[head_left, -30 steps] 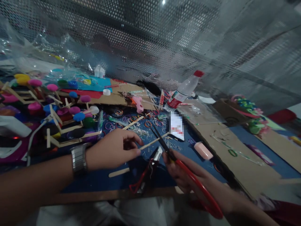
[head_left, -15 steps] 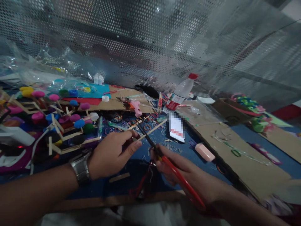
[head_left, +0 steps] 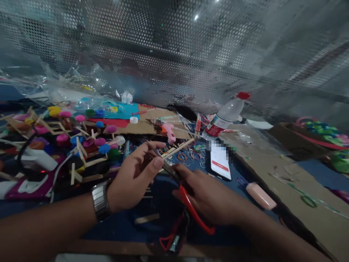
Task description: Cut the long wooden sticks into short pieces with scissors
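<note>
My left hand [head_left: 133, 176] pinches a thin wooden stick [head_left: 182, 146] between thumb and fingers, its far end pointing away to the right. My right hand [head_left: 209, 193] is closed round the red handles of a pair of scissors [head_left: 195, 214]. The dark blades reach up to the left, close to my left thumb and the near part of the stick; whether they touch it I cannot tell. Below my hands, a short flat wood piece [head_left: 147, 218] lies on the blue table top [head_left: 122, 233], beside a small dark object with red wire [head_left: 174, 242].
Colourful pompom-like pieces on wooden sticks [head_left: 99, 142] crowd the left, near a purple-and-white device [head_left: 35, 178]. Behind my hands are a pink glue gun [head_left: 169, 133], a bottle [head_left: 225, 116] and a phone [head_left: 220, 162]. A peach-coloured block [head_left: 261, 196] lies right, beside cardboard [head_left: 294, 189].
The scissors have swung: their blades now lie lower, nearer my left thumb, and the red handle has come round toward me. The view has shifted, so the table things appear further right.
</note>
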Demonstrator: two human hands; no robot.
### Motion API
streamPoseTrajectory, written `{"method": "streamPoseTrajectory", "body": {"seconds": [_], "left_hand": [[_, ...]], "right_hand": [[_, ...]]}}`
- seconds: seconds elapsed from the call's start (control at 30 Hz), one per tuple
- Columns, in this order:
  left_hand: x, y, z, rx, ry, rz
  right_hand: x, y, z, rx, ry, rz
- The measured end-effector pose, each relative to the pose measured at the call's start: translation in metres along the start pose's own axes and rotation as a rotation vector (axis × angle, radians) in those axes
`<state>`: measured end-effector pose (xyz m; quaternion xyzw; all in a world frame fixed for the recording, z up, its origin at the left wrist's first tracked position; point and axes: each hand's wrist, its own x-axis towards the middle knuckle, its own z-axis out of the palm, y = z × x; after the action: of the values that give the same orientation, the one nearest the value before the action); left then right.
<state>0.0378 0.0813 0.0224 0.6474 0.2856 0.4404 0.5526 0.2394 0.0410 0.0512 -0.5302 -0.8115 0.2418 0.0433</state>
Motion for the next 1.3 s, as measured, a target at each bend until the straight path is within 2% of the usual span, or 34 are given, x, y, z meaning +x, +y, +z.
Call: {"method": "streamPoseTrajectory", "body": {"seconds": [0.1, 0.27, 0.4, 0.53, 0.67, 0.83, 1.07, 1.17, 1.3], "left_hand": [[0.001, 0.0, 0.001, 0.022, 0.021, 0.03], [0.002, 0.001, -0.001, 0.084, 0.026, 0.049], [0.003, -0.001, -0.001, -0.016, 0.025, 0.045], [0.002, -0.005, 0.001, -0.091, 0.045, 0.027], [0.001, -0.006, 0.002, -0.101, 0.044, 0.027], [0.001, -0.004, 0.002, -0.068, 0.019, 0.024], [0.006, -0.005, 0.002, 0.167, 0.055, 0.038], [0.006, -0.003, 0.001, 0.416, 0.067, 0.08], [0.006, 0.0, -0.002, 0.725, 0.036, 0.2]], "right_hand": [[0.001, 0.003, 0.004, -0.013, 0.016, -0.038], [0.003, 0.011, 0.008, 0.156, 0.045, -0.097], [0.003, 0.014, 0.011, 0.248, 0.124, -0.102], [0.002, 0.017, 0.012, 0.228, 0.192, -0.088], [0.003, 0.017, 0.011, 0.156, 0.172, -0.051], [0.003, 0.016, 0.013, 0.046, 0.059, 0.013], [0.005, 0.019, 0.014, 0.285, 0.113, -0.053], [0.005, 0.022, 0.014, 0.294, 0.168, -0.092], [0.003, 0.027, 0.018, 0.241, 0.215, -0.072]]}}
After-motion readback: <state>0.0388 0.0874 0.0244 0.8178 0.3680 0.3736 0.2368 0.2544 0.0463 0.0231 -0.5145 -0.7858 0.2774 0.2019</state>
